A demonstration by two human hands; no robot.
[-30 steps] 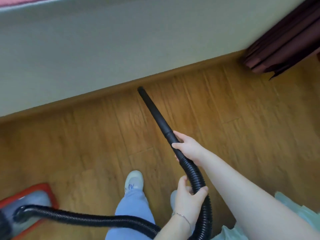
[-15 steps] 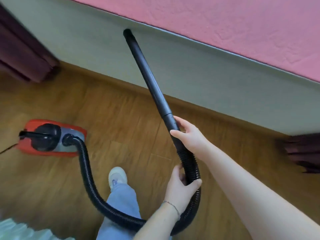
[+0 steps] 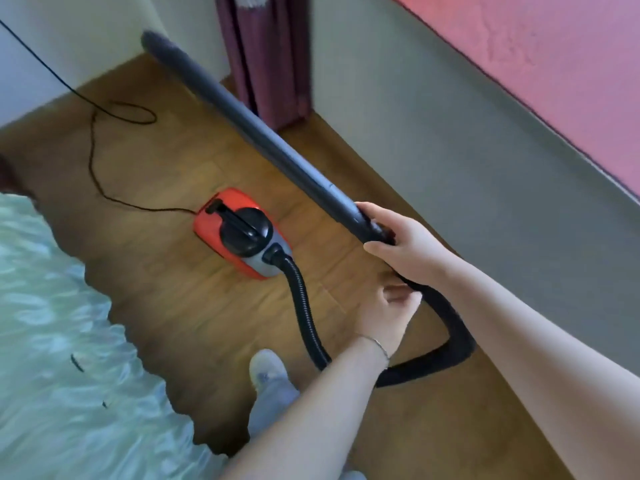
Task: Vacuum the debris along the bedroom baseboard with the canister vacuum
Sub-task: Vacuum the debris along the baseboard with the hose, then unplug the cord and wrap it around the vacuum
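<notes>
Probably light and stiff to swing: a hard black wand [image 3: 263, 133], long enough to lever against the wrist, so best gripped low, at the collar joining it to the hose [image 3: 304, 306]. Gripped exactly there by the right hand [image 3: 405, 251], fingers wrapped over the collar, toward 3 o'clock of the view. Left hand [image 3: 384, 317] just below, at about 7 o'clock of the right, fingers curled beside the hose; grasping or merely touching, cannot tell through the blur. Soft, ribbed and springy by the look of it, that hose, and likely to tug back and drag the canister [image 3: 239, 233] if pulled taut. Heavier by judgement, the canister, better towed than lifted.

Wand plain, tubular, matte black-grey, raised clear of the floor [image 3: 156, 271], open tip aimed to 11 o'clock, passing left of the purple curtain [image 3: 266, 57] at 12. Canister red with a grey front and black carry handle, sitting on the wood floor at centre, at 9 o'clock of the right hand. Thin black cord [image 3: 93, 147] trailing from its rear toward 10 o'clock. Pale green bed cover [image 3: 52, 306] at 8 o'clock. Grey wall [image 3: 467, 168] from 12 to 4 o'clock; no debris discernible at its foot.
</notes>
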